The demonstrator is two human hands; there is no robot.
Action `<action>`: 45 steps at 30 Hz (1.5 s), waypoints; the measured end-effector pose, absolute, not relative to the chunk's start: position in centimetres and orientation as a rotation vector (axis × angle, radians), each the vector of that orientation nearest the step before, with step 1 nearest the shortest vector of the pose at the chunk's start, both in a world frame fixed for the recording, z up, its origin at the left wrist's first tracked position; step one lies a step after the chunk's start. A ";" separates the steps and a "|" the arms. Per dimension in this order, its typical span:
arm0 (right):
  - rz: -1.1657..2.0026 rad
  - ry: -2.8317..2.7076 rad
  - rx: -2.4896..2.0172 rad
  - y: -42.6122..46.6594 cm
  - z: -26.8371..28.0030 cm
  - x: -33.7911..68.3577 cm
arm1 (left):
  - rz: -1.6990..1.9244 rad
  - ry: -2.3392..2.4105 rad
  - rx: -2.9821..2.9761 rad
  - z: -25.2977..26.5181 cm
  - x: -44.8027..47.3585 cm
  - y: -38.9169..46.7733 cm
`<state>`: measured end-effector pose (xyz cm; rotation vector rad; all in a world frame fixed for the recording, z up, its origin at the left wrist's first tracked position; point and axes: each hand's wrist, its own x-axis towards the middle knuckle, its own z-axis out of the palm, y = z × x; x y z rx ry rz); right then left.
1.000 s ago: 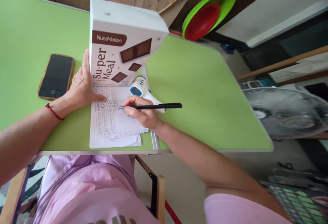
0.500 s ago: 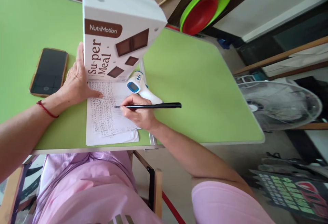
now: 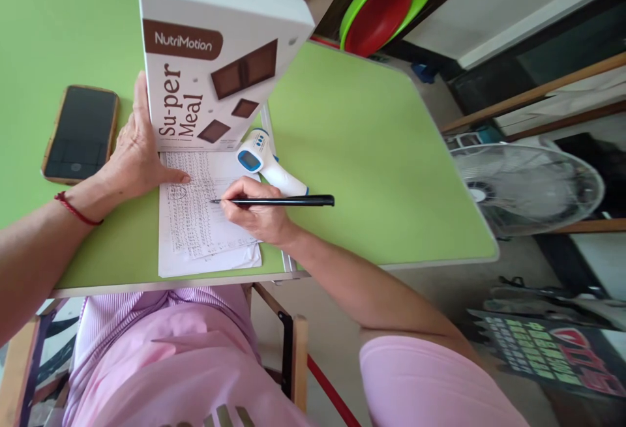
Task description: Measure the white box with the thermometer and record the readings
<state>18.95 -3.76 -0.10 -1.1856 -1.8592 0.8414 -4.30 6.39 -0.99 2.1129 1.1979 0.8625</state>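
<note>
Sheets of white paper covered in dense handwriting [image 3: 195,218] lie stacked at the lower centre of the frame on the light green table [image 3: 366,153], at least two, the lower one peeking out at the bottom edge. One slim black pen [image 3: 274,201] lies nearly level across the frame, its long axis running left to right, tip pointing left onto the writing, cap end to the right. The right hand [image 3: 257,212] pinches it, fingers closed narrowly round the barrel. The left hand [image 3: 134,150] rests flat, fingers loosely spread, thumb on the paper's upper left corner. One tall white cardboard box with brown chocolate print [image 3: 210,55] stands upright just above the paper. One white and blue thermometer gun [image 3: 264,163] lies beside the right hand. One dark smartphone in a tan case [image 3: 81,133] lies at the left
</note>
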 end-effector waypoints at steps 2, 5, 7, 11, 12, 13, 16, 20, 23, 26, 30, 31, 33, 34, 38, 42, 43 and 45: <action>0.835 -1.875 -1.179 -3.8 -0.1 18.9 | 0.868 1.195 2.109 -1.0 -4.3 6.4; 0.791 -1.898 -1.123 -3.7 -0.2 18.9 | 0.848 1.215 2.094 -0.8 -4.2 6.3; 0.779 -1.908 -1.120 -3.7 -0.3 19.0 | 0.847 1.222 2.086 -0.7 -4.1 6.3; 0.779 -1.918 -1.154 -3.7 -0.4 19.1 | 0.870 1.208 2.085 -1.0 -4.2 6.3; 0.779 -1.922 -1.149 -3.8 -0.4 19.1 | 0.872 1.206 2.086 -1.0 -4.2 6.3; 0.779 -1.924 -1.144 -3.8 -0.4 19.2 | 0.875 1.205 2.087 -1.1 -4.2 6.3; 0.771 -1.905 -1.131 -3.9 -0.4 19.2 | 0.866 1.201 2.095 -0.9 -4.1 6.3; 0.747 -1.870 -1.166 -3.9 -0.4 19.1 | 0.782 1.242 2.087 -0.4 -3.9 6.2; 0.761 -1.890 -1.214 -3.8 -0.3 19.1 | 0.796 1.237 2.072 -0.5 -3.9 6.3; 0.785 -1.903 -1.196 -3.8 -0.3 19.1 | 0.874 1.199 2.070 -0.8 -4.0 6.4; 0.794 -1.898 -1.184 -3.8 -0.3 19.2 | 0.795 1.213 2.075 -0.6 -4.0 6.2; 0.790 -1.895 -1.192 -3.8 -0.3 19.2 | 0.768 1.225 2.072 -0.4 -4.0 6.2; 0.786 -1.887 -1.190 -3.9 -0.2 19.2 | 0.749 1.241 2.062 0.0 -3.9 6.0; 0.784 -1.884 -1.177 -3.9 -0.2 19.2 | 0.752 1.243 2.058 0.1 -3.8 5.9; 0.753 -1.879 -1.105 -3.8 -0.2 19.1 | 0.761 1.249 2.040 0.5 -3.7 5.8; 0.737 -1.870 -1.082 -3.7 -0.3 19.1 | 0.752 1.260 2.044 0.3 -3.7 5.9; 0.730 -1.878 -1.084 -3.7 -0.3 19.2 | 0.771 1.249 2.050 0.2 -3.8 5.9; 0.711 -1.900 -1.097 -3.8 -0.2 19.2 | 0.813 1.228 2.059 -0.1 -3.8 6.1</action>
